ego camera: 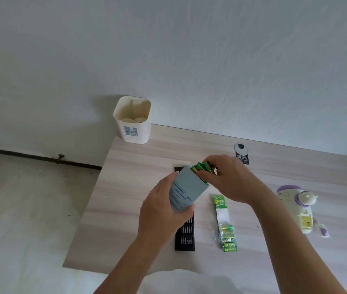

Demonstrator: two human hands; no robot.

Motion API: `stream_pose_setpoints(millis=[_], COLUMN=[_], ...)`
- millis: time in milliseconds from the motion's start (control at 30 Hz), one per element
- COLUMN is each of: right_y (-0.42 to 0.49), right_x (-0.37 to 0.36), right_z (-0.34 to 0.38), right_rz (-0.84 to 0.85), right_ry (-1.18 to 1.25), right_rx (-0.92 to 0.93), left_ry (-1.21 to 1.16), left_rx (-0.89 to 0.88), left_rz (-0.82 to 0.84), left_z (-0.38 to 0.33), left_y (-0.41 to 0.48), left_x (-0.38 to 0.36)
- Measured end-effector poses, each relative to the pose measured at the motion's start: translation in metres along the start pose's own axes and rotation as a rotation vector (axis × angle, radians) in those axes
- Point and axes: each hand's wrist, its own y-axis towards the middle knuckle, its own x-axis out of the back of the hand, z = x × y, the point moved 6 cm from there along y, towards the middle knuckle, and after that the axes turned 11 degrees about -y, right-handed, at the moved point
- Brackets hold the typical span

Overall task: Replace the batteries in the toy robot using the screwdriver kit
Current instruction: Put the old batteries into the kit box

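Several batteries (200, 167) are being pinched by the right hand (232, 179) at the box (187, 187) the left hand (160, 211) is gripping; battery swapping seems underway, next needing steady aim.

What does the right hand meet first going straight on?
Probably the open end of the grey box in the left hand; the green batteries gripped by the right hand sit at its mouth.
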Motion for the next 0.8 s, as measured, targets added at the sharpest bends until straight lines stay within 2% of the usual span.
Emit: stream_pose_setpoints(millis=[167, 367, 600, 800], right_y=[-0.006, -0.012, -0.017, -0.012], right_x=[0.005, 0.003, 0.016, 0.015], right_z=[0.004, 0.009, 0.009, 0.011], right_rz=[-0.045, -0.009, -0.125, -0.140], right_ry=[0.009, 0.022, 0.086, 0.071], right_rx=[0.007, 0.028, -0.026, -0.065], left_ry=[-0.038, -0.057, -0.059, -0.058], left_rx=[0.005, -0.003, -0.028, -0.055], left_rz=[-0.007, -0.021, -0.017, -0.026], left_z=[-0.004, -0.008, -0.014, -0.018], left_y=[0.000, 0.000, -0.001, 0.001], left_x=[0.000, 0.002, 0.002, 0.005])
